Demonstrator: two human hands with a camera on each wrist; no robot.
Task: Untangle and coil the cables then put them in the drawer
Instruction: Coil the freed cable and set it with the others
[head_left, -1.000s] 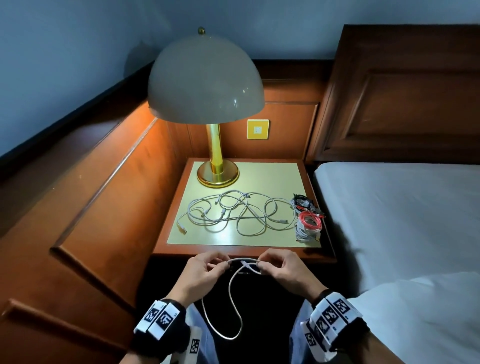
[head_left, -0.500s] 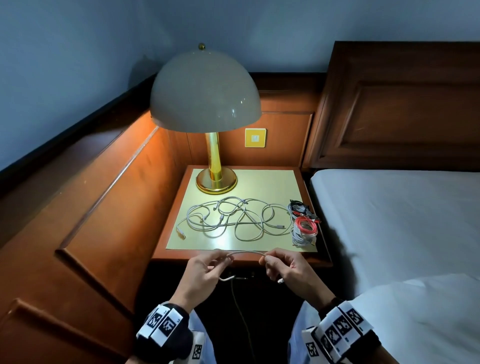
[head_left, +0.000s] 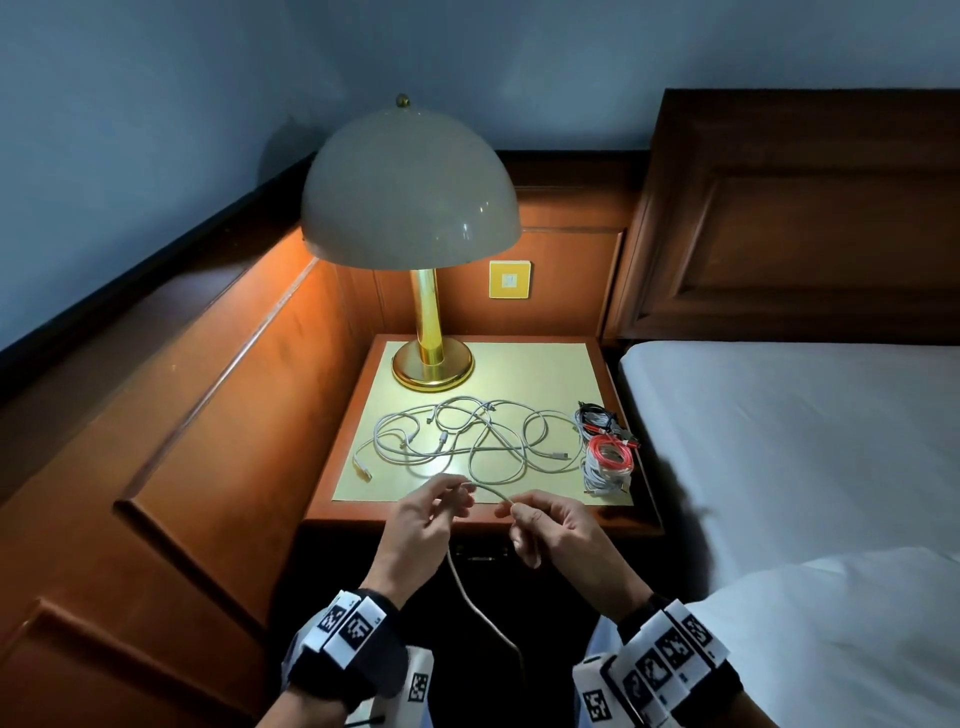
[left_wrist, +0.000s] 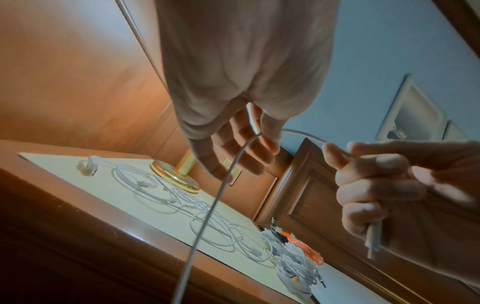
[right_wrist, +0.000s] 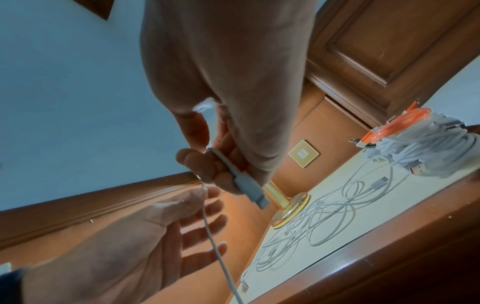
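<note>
A bedroom. A white-sheeted bed (head_left: 779, 441) with a wooden headboard (head_left: 800, 218) stands beside a nightstand (head_left: 613, 395). A domed lamp (head_left: 410, 192) glows there.

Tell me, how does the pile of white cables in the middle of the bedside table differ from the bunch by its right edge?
The loose white cables sprawl in wide, overlapping loops across the mat, while the coiled bundles sit wound tight in a compact heap. The loose cables all look white; the coiled bundles include a red-orange one and a dark one. The loose cables' plugs lie scattered among the loops; the bundles' plugs stick out at the heap's edges. Both rest on the bedside table, untouched by either hand.
</note>
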